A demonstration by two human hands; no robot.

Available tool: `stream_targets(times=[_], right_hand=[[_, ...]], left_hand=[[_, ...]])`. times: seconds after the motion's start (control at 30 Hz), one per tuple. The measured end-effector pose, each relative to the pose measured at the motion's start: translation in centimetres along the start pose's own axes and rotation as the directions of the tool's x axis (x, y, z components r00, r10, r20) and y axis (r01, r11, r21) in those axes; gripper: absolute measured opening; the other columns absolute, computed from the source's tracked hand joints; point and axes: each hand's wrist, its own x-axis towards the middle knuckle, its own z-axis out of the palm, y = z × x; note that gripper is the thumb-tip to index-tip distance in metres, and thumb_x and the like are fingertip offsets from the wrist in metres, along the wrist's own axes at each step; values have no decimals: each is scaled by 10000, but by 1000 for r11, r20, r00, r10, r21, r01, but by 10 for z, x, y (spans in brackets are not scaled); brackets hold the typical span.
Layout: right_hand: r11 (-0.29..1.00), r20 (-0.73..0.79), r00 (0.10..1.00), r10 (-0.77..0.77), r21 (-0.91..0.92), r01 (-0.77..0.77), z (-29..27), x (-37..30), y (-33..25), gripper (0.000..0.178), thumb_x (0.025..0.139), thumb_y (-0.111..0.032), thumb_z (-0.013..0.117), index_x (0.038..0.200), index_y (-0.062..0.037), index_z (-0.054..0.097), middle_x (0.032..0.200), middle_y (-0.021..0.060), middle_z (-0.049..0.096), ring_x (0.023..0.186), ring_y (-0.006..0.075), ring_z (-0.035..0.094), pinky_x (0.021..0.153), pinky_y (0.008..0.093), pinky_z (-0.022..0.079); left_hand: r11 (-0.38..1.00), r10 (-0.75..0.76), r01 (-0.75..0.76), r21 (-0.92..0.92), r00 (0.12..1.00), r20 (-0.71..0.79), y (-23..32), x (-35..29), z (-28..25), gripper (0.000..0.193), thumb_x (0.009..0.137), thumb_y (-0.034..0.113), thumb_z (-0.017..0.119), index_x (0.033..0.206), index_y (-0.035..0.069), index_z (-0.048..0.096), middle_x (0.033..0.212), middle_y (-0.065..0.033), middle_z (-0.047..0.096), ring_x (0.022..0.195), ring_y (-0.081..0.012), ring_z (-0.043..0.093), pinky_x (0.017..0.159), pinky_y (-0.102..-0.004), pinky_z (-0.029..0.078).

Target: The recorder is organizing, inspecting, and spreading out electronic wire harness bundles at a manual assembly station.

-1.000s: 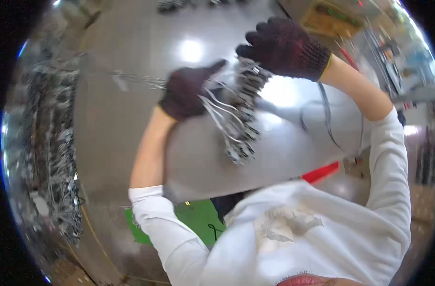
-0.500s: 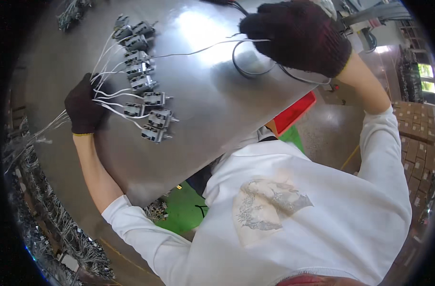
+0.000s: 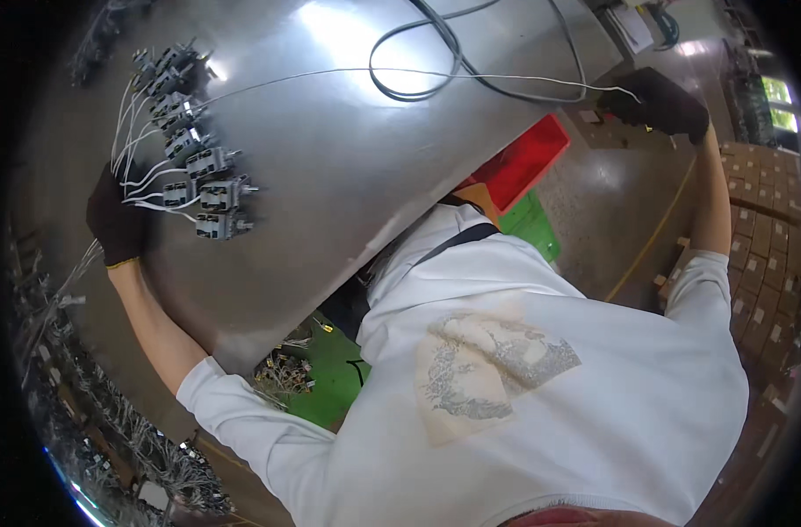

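Note:
My left hand point(image 3: 115, 218), in a dark glove, grips a bunch of thin white wires point(image 3: 141, 171) at the left edge of a shiny metal table point(image 3: 330, 167). The wires run to several small grey switch parts point(image 3: 194, 167) lying in a row on the table. My right hand point(image 3: 660, 104), also gloved, is stretched out past the table's right edge and pinches the end of one long white wire point(image 3: 400, 72) that spans the tabletop. A dark cable loop point(image 3: 444, 53) lies on the table at the top.
A red bin point(image 3: 523, 162) and a green bin point(image 3: 537, 228) sit under the table's right side. Another green bin point(image 3: 317, 373) with wired parts is below. Stacked cardboard boxes point(image 3: 765, 263) stand at the right. Racks of wired parts point(image 3: 111, 422) line the left.
My right hand has swung from above the table out to the right, drawing one white wire with it. My left hand stays at the wire bunch on the left edge.

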Motion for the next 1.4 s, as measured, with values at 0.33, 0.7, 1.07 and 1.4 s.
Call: stream_targets(times=[0.33,0.7,1.07,1.4], right_hand=[[945,-446,848,-286,-279,172,-10,36,71,484,1028,-357,803,1451,-132,733,1454,118,739,1304,318,717,1154,459,553],[780,-457,633,-625,-408,475,-18,56,-119,120,1017,-156,826,1080,-58,855,1067,131,846,951,276,816,880,407,656],[365,-322,207,-924,-580,728,7,149,-317,569,1007,-521,798,1423,-138,729,1364,150,745,1235,402,726,1083,496,584],[551,20,579,-815,-279,786,28,168,-464,1067,885,-832,740,1596,-53,578,1218,268,800,1165,455,762,1040,513,589]], left_hand=[[995,-8,10,101,1000,-21,-9,1,8,569,870,385,885,1366,141,747,1113,-167,826,1027,-424,791,877,-523,617],[999,50,-49,22,996,-80,15,3,2,341,945,368,814,1196,140,781,1010,-165,812,944,-439,775,800,-526,609],[955,297,-297,-5,954,-33,102,24,-18,289,910,340,805,1062,102,741,890,-158,768,835,-426,757,744,-529,601],[887,182,-132,443,981,-71,106,45,-68,257,856,246,745,1079,121,717,979,-118,724,1060,-314,688,1018,-522,504]])
